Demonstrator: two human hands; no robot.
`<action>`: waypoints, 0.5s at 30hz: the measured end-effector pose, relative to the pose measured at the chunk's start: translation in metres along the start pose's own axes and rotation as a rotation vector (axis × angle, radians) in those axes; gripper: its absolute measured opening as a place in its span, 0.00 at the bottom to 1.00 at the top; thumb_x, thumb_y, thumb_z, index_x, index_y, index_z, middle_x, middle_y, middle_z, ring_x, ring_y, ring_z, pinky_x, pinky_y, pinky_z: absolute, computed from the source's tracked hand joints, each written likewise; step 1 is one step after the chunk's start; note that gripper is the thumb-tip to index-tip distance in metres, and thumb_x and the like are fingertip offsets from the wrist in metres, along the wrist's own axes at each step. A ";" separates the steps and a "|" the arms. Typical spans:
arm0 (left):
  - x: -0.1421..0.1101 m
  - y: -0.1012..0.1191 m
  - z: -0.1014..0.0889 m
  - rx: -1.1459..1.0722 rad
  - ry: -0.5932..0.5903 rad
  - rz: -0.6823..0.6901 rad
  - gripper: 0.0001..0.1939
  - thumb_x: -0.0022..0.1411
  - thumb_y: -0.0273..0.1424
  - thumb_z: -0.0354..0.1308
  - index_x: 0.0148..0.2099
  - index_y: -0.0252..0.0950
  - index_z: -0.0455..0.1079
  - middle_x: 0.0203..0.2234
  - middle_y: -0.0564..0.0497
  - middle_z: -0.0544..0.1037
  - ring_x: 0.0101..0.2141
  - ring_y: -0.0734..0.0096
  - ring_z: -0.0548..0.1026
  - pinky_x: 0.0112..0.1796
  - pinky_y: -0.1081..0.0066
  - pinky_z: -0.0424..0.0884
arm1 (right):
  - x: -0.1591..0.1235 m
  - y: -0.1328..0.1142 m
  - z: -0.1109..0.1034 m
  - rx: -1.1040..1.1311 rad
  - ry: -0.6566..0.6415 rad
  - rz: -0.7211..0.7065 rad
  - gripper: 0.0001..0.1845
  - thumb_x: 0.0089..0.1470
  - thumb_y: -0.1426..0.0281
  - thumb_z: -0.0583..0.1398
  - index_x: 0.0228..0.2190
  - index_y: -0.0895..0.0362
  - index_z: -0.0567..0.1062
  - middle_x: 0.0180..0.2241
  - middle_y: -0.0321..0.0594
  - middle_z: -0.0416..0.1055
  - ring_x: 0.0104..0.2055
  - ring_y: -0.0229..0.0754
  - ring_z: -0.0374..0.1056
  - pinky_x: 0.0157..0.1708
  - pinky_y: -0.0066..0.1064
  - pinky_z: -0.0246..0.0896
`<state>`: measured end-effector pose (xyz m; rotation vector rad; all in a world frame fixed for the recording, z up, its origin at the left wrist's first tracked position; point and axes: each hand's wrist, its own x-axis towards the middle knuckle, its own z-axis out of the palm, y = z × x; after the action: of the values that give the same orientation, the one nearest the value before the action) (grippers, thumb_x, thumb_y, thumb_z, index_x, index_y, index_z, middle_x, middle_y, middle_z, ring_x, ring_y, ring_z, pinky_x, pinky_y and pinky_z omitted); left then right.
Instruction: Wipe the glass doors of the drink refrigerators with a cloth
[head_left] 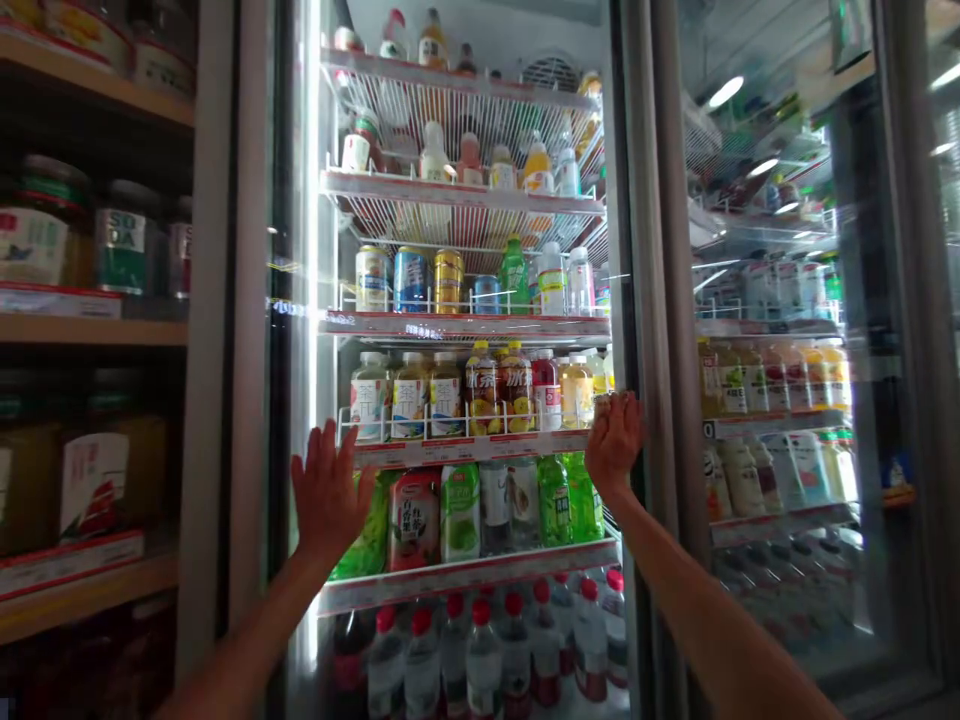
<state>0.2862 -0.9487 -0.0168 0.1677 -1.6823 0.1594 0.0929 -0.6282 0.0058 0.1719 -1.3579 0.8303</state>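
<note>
Two bare hands press on a tall glass-and-silver-metal cooler door [626,250]: the left hand [330,490] lies flat on the glass with its fingers [322,460] spread wide, while the right hand [615,440] bends its narrowly closed fingers [619,412] around the door's metal upright. Behind the glass, white wire shelves with red price strips [465,325] hold cans, green-labelled bottled drinks [459,512] and red-capped water bottles [480,660], between a wooden shelf of large jars [90,330] and a second glass cooler door [772,300].
</note>
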 end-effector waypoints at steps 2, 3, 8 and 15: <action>0.014 -0.004 -0.001 0.022 -0.016 -0.023 0.29 0.64 0.38 0.42 0.65 0.38 0.42 0.63 0.41 0.45 0.62 0.51 0.43 0.57 0.45 0.43 | -0.002 -0.029 0.005 0.043 -0.018 -0.097 0.24 0.59 0.68 0.46 0.56 0.58 0.60 0.59 0.50 0.55 0.64 0.50 0.43 0.56 0.53 0.47; 0.018 -0.004 0.000 0.028 -0.014 -0.029 0.29 0.64 0.38 0.42 0.65 0.37 0.42 0.63 0.40 0.45 0.62 0.51 0.43 0.56 0.44 0.43 | -0.009 -0.048 0.006 0.072 -0.068 -0.214 0.24 0.58 0.68 0.47 0.56 0.57 0.60 0.59 0.48 0.55 0.64 0.49 0.42 0.57 0.51 0.47; 0.016 -0.002 0.005 0.020 0.037 -0.025 0.30 0.64 0.38 0.43 0.65 0.38 0.41 0.63 0.41 0.45 0.62 0.54 0.42 0.57 0.46 0.41 | -0.038 -0.080 -0.008 0.143 -0.379 -0.711 0.24 0.56 0.70 0.50 0.55 0.52 0.60 0.60 0.38 0.54 0.65 0.45 0.37 0.61 0.44 0.43; 0.012 -0.007 0.011 0.015 0.041 -0.015 0.32 0.64 0.37 0.44 0.65 0.41 0.34 0.64 0.43 0.41 0.63 0.53 0.40 0.57 0.45 0.38 | 0.027 -0.027 0.009 0.060 -0.027 -0.085 0.24 0.59 0.68 0.44 0.56 0.57 0.59 0.59 0.49 0.54 0.63 0.50 0.44 0.56 0.54 0.47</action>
<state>0.2753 -0.9583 -0.0059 0.1870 -1.6394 0.1637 0.1015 -0.6406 0.0421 0.2865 -1.3423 0.7998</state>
